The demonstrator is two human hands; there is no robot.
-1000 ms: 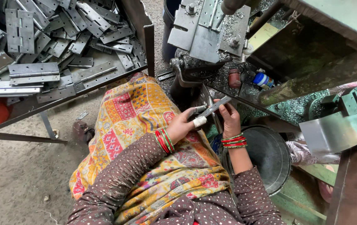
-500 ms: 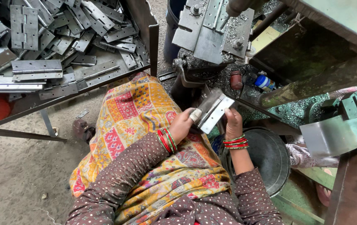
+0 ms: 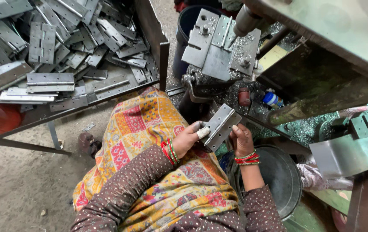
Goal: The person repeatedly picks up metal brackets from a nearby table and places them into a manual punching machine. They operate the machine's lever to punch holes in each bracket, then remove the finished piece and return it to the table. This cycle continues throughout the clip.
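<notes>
Head cam looking straight down at my lap. I've got a hinge (image 3: pixel 220 126) held flat between both hands, just above my patterned cloth (image 3: pixel 149 141). My left hand (image 3: pixel 188 138) is pinching its lower left edge, thumb on top, and that thumb has some pale wrap on the tip, tape I think, hard to tell from this angle. My right hand (image 3: pixel 242 138) grips the right edge, fingers curled in behind the plate, so both hands are clamped on the same piece. It's opened out and tilted, one corner pointing up toward the press (image 3: pixel 218 43).

That press has a grey plate bolted on with another hinge lying on it, and metal shavings (image 3: pixel 308 126) are scattered all around its base. A small blue-capped bottle (image 3: pixel 272 99) sits in the swarf to the right of my hands. On my left there's a tray (image 3: pixel 162 51) heaped with a pile of hinges (image 3: pixel 50 56), well apart from the one I'm holding. A dark round pan (image 3: pixel 278 180) sits just below my right wrist, under the red bangles (image 3: pixel 246 159).
</notes>
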